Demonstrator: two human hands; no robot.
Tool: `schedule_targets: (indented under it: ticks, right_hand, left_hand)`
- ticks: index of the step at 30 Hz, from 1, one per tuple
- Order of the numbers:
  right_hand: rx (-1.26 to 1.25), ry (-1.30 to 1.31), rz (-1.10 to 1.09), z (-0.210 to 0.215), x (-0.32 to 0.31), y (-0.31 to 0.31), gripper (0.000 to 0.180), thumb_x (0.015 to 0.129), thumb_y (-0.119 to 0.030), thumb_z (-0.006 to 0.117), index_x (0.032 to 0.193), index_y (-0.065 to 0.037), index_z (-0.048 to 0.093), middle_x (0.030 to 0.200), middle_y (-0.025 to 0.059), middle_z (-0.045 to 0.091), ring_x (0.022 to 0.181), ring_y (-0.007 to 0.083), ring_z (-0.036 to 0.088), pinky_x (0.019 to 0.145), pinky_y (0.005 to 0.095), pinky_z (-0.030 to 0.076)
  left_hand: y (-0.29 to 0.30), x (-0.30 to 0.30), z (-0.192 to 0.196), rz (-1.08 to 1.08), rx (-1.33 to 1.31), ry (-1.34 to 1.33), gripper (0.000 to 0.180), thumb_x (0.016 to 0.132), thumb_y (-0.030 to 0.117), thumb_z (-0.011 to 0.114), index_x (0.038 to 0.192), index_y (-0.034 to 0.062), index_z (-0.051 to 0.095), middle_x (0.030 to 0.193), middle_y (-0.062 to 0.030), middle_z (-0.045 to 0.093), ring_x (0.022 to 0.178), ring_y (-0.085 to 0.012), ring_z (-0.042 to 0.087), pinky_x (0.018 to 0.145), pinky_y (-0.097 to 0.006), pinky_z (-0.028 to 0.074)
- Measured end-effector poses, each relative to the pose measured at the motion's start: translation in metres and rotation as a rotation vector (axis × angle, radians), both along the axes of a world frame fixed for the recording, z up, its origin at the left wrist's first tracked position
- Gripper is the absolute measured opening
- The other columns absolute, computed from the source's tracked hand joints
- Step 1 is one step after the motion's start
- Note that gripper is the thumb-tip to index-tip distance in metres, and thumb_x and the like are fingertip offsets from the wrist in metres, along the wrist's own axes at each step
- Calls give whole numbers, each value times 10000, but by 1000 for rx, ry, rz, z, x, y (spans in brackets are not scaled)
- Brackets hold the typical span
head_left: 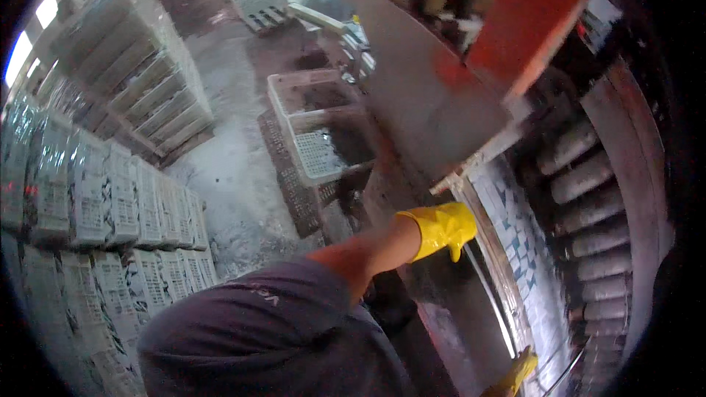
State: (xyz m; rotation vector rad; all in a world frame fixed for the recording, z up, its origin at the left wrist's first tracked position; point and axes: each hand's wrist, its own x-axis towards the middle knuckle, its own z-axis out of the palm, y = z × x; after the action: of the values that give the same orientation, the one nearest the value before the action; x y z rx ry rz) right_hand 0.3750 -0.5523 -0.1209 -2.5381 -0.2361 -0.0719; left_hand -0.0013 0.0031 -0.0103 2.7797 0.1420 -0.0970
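My dark sleeve [272,331] fills the foreground. Left hand [443,228], yellow-gloved, rests loosely curled, grasping nothing, on the machine's metal edge [482,268]; right hand [518,371] grip unclear. Next: steady positioning beside rollers [588,209].

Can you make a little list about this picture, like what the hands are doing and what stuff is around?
left hand: in a yellow glove, resting on the machine's metal edge
right hand: yellow glove too, low at the picture's edge, mostly hidden
holding anything: cannot tell
rollers: grey, in a row on the right
white crate: on the wet floor, open top
stacked crates: white, many, on the left
red panel: above the machine
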Motion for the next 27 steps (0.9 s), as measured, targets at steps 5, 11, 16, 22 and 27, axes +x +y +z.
schedule_targets:
  ticks: [5, 11, 16, 22, 27]
  right_hand:
    - [-450, 55, -186, 47, -44, 35, 477, 993, -462, 618, 1211, -39, 659, 1119, 206, 676, 983, 362, 650, 812, 469, 520]
    - [-463, -11, -290, 70, -58, 65, 422, 970, -420, 597, 1108, -41, 721, 1010, 222, 763, 897, 366, 766, 814, 461, 584]
    - [-318, 141, -286, 80, -66, 85, 379, 927, -390, 616, 992, -35, 731, 864, 191, 766, 708, 310, 768, 755, 419, 582]
    - [-280, 174, -334, 84, -50, 70, 391, 929, -407, 617, 1083, -72, 749, 1024, 184, 769, 991, 369, 735, 861, 464, 552]
    - [-185, 224, -318, 83, -48, 92, 356, 932, -379, 658, 1105, -80, 742, 1067, 174, 765, 1025, 359, 731, 871, 460, 552]
  left_hand:
    - [3, -10, 16, -47, -160, -63, 502, 625, 480, 890, 922, 91, 777, 920, -177, 750, 913, -417, 698, 798, -537, 537]
    - [13, 12, 4, -67, 72, 64, 851, 670, 630, 835, 1298, 78, 674, 1216, -209, 713, 1117, -425, 661, 946, -535, 528]
    - [16, 9, 21, -25, 67, 131, 831, 705, 567, 845, 1354, 90, 639, 1223, -198, 714, 1133, -414, 662, 956, -527, 525]
    - [17, 22, 22, -40, 40, 95, 836, 712, 552, 849, 1371, 85, 632, 1296, -197, 686, 1193, -405, 637, 1008, -513, 505]
    - [24, 23, 27, -10, 47, 171, 840, 742, 564, 827, 1396, 79, 617, 1388, -185, 644, 1277, -386, 598, 1074, -502, 471]
